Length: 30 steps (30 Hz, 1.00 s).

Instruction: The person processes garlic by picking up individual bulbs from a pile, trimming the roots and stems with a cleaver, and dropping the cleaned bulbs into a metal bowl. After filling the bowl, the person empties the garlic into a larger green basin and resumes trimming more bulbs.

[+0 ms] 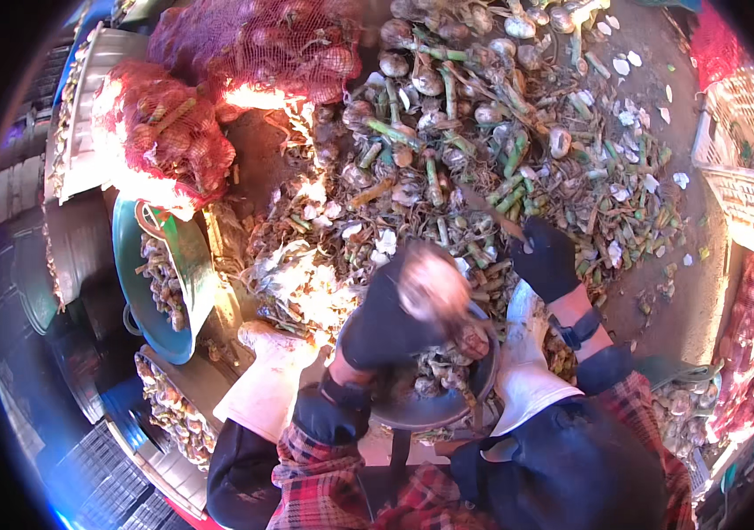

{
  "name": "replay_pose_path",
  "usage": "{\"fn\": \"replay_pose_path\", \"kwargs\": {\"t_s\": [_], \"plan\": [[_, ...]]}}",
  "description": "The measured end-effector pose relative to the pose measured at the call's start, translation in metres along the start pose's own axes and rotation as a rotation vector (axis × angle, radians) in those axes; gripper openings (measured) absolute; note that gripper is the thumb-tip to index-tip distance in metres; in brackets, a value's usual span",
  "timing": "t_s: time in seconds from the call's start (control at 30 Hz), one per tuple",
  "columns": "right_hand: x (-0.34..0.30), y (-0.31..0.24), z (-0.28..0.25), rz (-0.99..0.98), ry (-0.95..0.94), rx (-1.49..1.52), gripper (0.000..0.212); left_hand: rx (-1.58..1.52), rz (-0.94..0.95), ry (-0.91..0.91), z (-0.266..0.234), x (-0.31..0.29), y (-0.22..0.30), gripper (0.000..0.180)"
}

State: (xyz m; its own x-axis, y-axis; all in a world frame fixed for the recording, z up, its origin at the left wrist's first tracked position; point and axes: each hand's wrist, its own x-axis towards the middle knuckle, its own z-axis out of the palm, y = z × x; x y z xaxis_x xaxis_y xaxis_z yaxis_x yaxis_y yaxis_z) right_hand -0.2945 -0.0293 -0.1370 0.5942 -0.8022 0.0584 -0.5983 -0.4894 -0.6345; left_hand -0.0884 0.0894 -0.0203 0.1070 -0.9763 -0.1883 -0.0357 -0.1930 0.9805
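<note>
My left hand (390,320), in a black glove, is closed around a garlic bulb (434,287) blurred by motion. It is raised over a dark bowl (419,419) between my legs, which holds several trimmed bulbs (434,375). To the right, my right hand (548,258), also gloved, is closed on a knife (496,216). Its narrow brownish blade points up and left over the heap; the handle is hidden in the fist. Ahead of both hands spreads a pile of garlic (448,97) with stalks, roots and cut stems.
Red mesh sacks of bulbs (161,132) stand at the far left, above a green tub (184,305) with more pieces. At right are a pale woven basket (752,181) and red mesh sacks (752,344). My white boots (531,362) flank the bowl. Peel litters the floor.
</note>
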Motion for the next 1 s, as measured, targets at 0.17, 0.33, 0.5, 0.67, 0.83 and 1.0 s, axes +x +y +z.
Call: {"fn": "replay_pose_path", "kwargs": {"t_s": [0.17, 0.33, 0.5, 0.67, 0.83, 1.0], "plan": [[0.005, -0.041, -0.013, 0.201, 0.051, 0.292, 0.011, -0.168, -0.096, 0.573, -0.032, 0.005, 0.001, 0.054], [0.01, -0.08, -0.008, 0.089, 0.054, 0.502, 0.012, -0.751, -0.007, 0.778, -0.008, 0.009, -0.022, 0.032], [0.014, -0.093, 0.002, 0.039, 0.086, 0.485, 0.007, -1.104, -0.091, 0.893, 0.032, 0.009, -0.022, 0.017], [-0.015, -0.051, 0.026, 0.157, -0.108, 0.277, 0.017, -1.297, -0.226, 0.738, 0.063, -0.008, -0.011, 0.025], [-0.041, -0.044, 0.027, -0.072, -0.311, 0.366, 0.016, -0.708, -0.471, -0.261, -0.048, -0.069, -0.019, 0.057], [-0.032, -0.048, 0.021, 0.08, -0.261, 0.415, 0.013, 0.805, -0.061, 0.19, -0.112, -0.021, -0.057, 0.034]]}}
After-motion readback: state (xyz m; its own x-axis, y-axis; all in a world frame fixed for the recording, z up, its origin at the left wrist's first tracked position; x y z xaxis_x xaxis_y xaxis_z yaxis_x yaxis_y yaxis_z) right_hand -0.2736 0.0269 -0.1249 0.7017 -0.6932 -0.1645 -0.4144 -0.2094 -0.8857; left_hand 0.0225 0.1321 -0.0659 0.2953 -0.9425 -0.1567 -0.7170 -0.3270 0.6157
